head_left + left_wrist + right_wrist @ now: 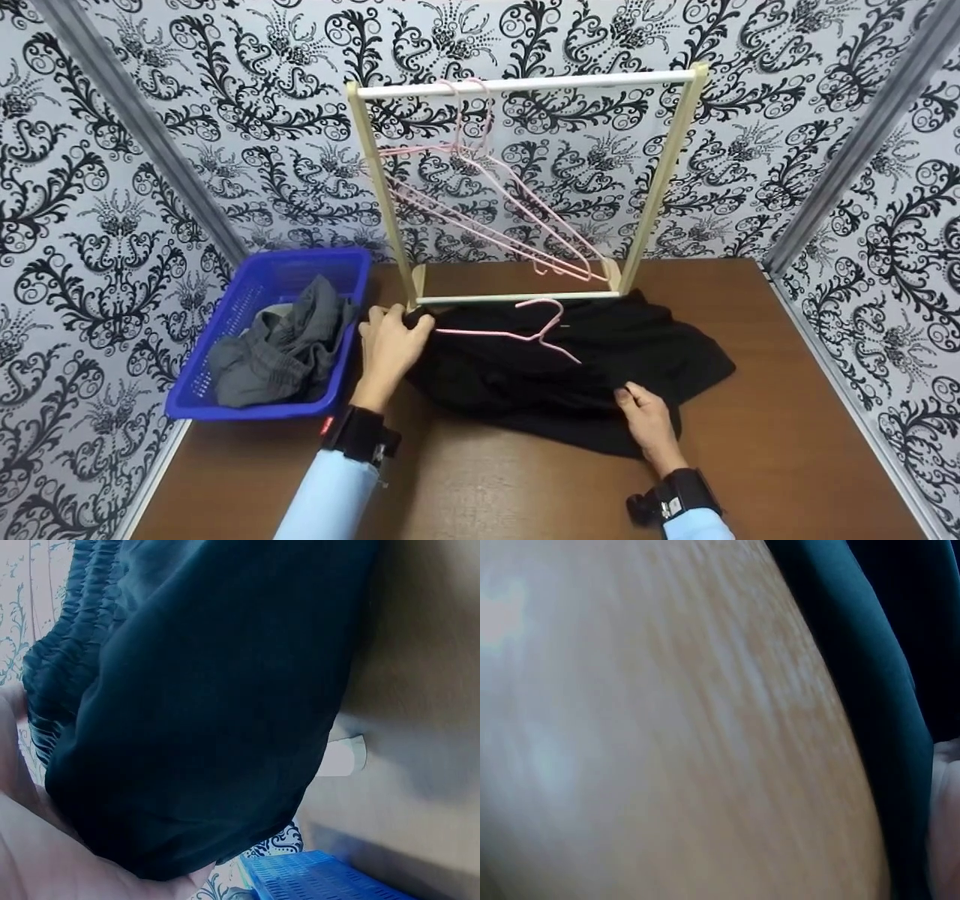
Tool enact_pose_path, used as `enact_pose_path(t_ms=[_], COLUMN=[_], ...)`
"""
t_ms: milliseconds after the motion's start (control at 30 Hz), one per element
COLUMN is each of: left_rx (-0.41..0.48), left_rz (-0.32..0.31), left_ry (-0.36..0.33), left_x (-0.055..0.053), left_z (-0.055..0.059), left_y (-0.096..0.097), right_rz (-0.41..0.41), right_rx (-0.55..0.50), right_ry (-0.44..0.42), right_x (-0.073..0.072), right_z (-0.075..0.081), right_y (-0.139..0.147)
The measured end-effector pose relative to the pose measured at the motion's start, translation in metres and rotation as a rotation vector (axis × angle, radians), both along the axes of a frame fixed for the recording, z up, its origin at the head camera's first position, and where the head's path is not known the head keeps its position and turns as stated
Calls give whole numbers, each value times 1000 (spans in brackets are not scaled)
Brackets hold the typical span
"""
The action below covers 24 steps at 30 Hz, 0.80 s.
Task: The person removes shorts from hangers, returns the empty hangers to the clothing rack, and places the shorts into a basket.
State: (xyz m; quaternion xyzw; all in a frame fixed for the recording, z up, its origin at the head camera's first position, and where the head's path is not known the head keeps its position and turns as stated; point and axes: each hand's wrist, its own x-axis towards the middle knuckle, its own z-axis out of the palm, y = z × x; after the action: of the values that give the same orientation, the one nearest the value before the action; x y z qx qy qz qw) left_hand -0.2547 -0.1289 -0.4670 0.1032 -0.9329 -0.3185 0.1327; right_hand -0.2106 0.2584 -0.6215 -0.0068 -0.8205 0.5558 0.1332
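Black shorts (510, 382) with a gathered elastic waistband (56, 675) lie spread across the table. Over them is a pink hanger (491, 334), its hook pointing up and left and part of its frame hidden by the black cloth. My left hand (394, 337) grips the shorts at their left end, fingers bent over the cloth near the rack's foot. On the other side my right hand (646, 420) pinches the fabric between thumb and fingers. Only a sliver of that hand shows in the right wrist view, beside dark cloth.
Behind the shorts stands a rack (525, 84) with a white top bar and pale uprights. Pink hangers (517, 195) hang from it, slanting. To the left is a blue basket (255, 411) holding grey clothing (277, 356). Patterned walls (120, 217) enclose the brown table (495, 480).
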Motion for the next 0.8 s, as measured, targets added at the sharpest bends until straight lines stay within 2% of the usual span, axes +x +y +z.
enact_pose_path(t_ms=[433, 667, 800], left_rx=[9, 7, 16], left_rz=[-9, -19, -28], left_ry=[64, 162, 177], left_x=[0, 0, 1], left_z=[5, 7, 9], left_y=[-7, -8, -9], right_rz=[30, 45, 42], right_rx=[-24, 13, -15], right_ry=[-58, 6, 3], right_x=[1, -2, -1], right_z=[4, 1, 3], right_y=[2, 2, 3])
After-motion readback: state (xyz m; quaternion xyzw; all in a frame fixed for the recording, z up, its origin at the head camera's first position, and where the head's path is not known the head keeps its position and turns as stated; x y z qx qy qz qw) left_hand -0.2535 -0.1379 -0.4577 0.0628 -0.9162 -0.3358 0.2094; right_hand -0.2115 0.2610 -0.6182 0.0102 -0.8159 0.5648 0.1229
